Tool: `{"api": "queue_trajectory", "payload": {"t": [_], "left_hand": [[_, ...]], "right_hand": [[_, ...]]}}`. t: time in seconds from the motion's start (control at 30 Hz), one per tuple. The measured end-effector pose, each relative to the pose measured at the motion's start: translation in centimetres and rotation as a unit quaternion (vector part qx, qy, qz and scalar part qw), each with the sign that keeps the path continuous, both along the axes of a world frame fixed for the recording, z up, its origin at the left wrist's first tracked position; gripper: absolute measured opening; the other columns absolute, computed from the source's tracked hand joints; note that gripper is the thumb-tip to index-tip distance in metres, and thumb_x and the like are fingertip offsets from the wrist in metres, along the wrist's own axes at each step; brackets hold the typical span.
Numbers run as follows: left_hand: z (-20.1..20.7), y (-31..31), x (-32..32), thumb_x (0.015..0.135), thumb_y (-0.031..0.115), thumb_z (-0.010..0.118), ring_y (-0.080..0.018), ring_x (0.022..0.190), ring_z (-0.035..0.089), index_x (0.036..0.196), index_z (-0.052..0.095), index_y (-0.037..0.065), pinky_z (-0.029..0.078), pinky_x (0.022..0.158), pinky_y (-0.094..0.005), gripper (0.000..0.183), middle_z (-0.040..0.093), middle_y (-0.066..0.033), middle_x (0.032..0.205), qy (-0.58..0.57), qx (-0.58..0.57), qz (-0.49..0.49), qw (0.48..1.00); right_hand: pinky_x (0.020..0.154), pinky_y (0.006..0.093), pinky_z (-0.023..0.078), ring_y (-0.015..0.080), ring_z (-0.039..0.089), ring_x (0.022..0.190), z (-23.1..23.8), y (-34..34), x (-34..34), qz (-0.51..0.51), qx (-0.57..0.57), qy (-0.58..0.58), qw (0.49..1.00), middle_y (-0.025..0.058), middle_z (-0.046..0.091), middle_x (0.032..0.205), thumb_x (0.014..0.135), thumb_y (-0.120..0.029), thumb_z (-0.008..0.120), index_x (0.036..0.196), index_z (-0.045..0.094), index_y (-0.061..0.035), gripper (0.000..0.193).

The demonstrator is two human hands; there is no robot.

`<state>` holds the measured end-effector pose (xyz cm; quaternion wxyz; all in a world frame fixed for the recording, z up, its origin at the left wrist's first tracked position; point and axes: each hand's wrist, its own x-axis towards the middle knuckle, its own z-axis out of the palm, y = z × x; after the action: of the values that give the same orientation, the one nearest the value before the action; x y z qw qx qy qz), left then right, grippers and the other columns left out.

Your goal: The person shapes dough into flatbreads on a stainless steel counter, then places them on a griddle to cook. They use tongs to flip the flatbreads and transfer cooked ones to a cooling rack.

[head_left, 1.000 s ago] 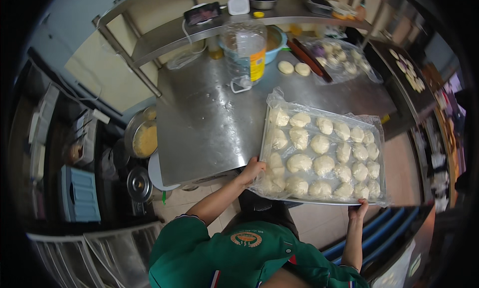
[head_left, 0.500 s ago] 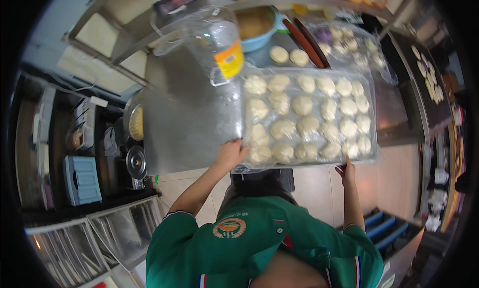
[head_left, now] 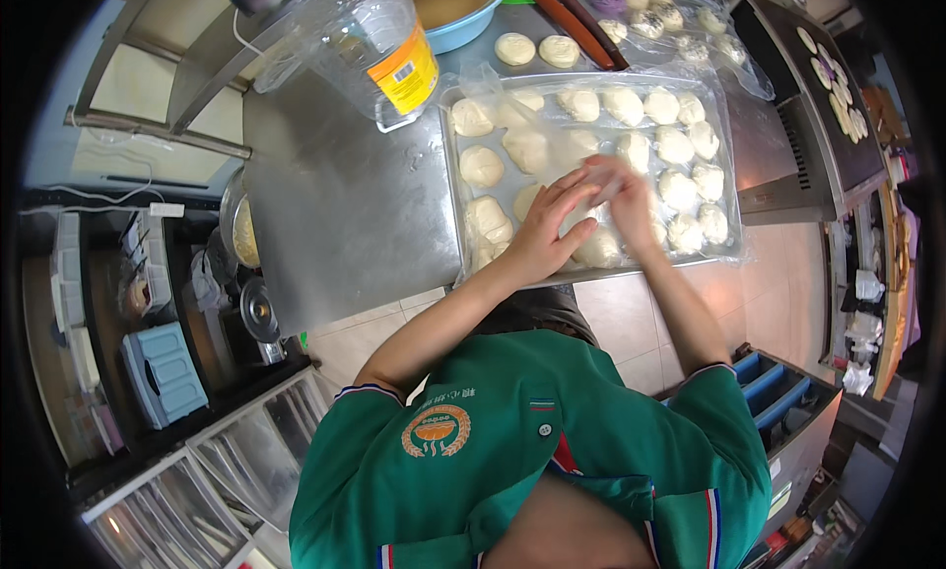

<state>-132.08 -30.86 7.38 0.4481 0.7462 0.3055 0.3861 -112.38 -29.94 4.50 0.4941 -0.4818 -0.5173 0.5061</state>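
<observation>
A metal tray (head_left: 737, 165) on the steel table holds rows of pale dough balls (head_left: 482, 166). Clear plastic film (head_left: 557, 140) lies over part of it, raised in a hazy fold from the upper left toward my hands. Above the tray's near middle, my left hand (head_left: 552, 226) has its fingers stretched and its thumb apart. Close against its fingertips, my right hand (head_left: 631, 202) is bent inward, fingers curled at the gathered film and partly blurred. The dough balls beneath my hands are hidden.
A large clear bottle (head_left: 399, 66) stands behind the tray's left corner, near a blue basin (head_left: 463, 34) of brownish contents. Two dough rounds (head_left: 537, 50) and dark red sticks (head_left: 572, 19) lie behind. At right, a dark griddle (head_left: 813, 96) carries flat pieces.
Both hands have left the tray's near edge and come together above the dough balls. The plastic film has lifted into a fold. The tray now sits lower left in view.
</observation>
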Motion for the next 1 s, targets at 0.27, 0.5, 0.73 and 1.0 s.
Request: {"api": "queue_trajectory", "payload": {"t": [0.27,0.5,0.73,1.0], "left_hand": [[-6.5,-4.4,-10.0,0.087,0.018,0.067,-0.0404,0.127,0.045,0.127,0.053,-0.001,0.038,0.108,-0.047,0.047,0.044,-0.0193,0.143,0.248,0.052,0.152,0.955],[-7.7,0.8,-12.9,0.086,0.011,0.066,-0.0369,0.132,0.044,0.134,0.05,0.0,0.038,0.11,-0.044,0.052,0.047,-0.0176,0.144,0.285,0.075,0.142,0.945],[-10.4,12.6,-9.9,0.074,0.012,0.074,-0.0304,0.122,0.051,0.122,0.06,0.005,0.04,0.106,-0.0409,0.05,0.059,-0.0121,0.121,0.47,0.22,-0.041,0.854],[-5.5,10.5,-21.0,0.073,0.011,0.073,-0.029,0.099,0.059,0.095,0.062,0.004,0.049,0.082,-0.0406,0.025,0.061,-0.0082,0.099,0.185,0.2,0.167,0.948]], "right_hand": [[0.08,0.0328,0.056,0.0235,0.068,0.086,-5.1,8.4,39.8,-0.469,-0.081,0.224,0.85,0.01,0.07,0.095,0.096,-0.02,0.058,0.099,0.066,0.0021,0.023],[0.104,0.0458,0.043,0.0408,0.055,0.118,-2.1,2.0,27.3,-0.546,0.241,-0.535,0.598,0.0269,0.056,0.126,0.085,-0.017,0.073,0.133,0.047,0.0065,0.059],[0.089,0.0423,0.045,0.0327,0.058,0.101,-7.1,-0.1,-7.1,0.008,0.235,-0.507,0.829,0.0138,0.064,0.107,0.082,-0.024,0.072,0.105,0.067,-0.0048,0.031],[0.085,0.0432,0.044,0.0334,0.058,0.097,-7.2,-0.6,-18.7,-0.006,0.118,-0.592,0.798,0.0126,0.063,0.096,0.075,-0.035,0.079,0.095,0.06,-0.0044,0.041]]}}
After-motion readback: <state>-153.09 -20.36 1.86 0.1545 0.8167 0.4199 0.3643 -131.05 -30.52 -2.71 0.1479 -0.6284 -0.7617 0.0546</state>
